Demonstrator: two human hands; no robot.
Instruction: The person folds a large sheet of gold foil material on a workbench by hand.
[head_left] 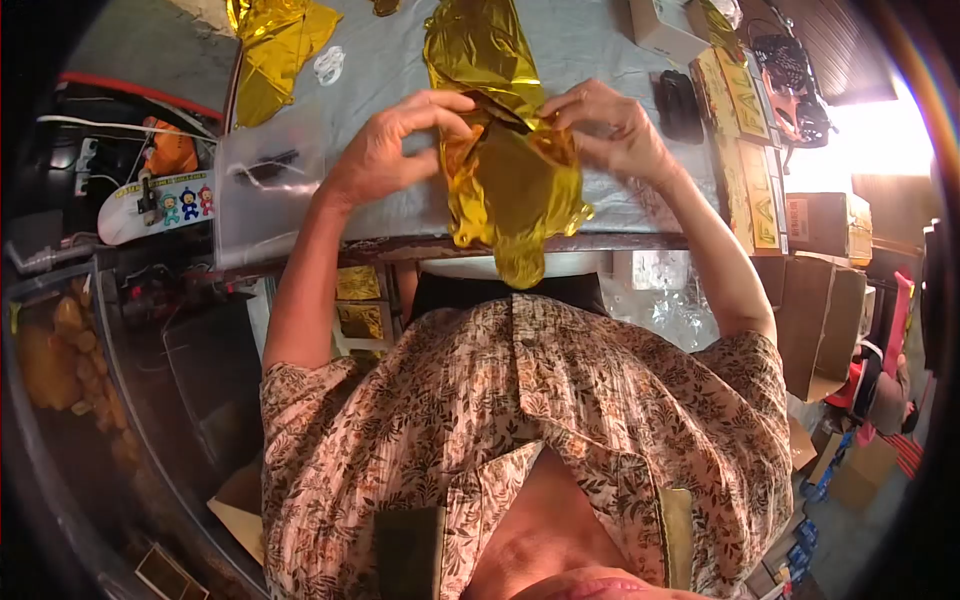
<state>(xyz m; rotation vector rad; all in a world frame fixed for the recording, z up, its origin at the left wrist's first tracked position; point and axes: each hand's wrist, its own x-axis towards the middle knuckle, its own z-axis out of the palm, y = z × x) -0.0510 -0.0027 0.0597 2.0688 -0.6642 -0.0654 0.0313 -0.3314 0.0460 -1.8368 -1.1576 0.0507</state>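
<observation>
A shiny gold foil piece (515, 185) lies at the table's front edge, its rounded lower end hanging over the edge. My left hand (395, 145) pinches its upper left edge between thumb and fingers. On the other side, my right hand (615, 130) grips the upper right edge, its lower fingers slightly blurred. Between the hands the foil's top edge is folded and parted, showing a dark gap. Another gold foil sheet (480, 50) stretches away behind it.
More gold foil (280, 60) and a clear plastic bit (329, 66) lie at the back left of the table (370, 60). A clear sheet (265, 195) covers the left corner. A black object (680, 105) and yellow-lettered boxes (740, 150) stand right.
</observation>
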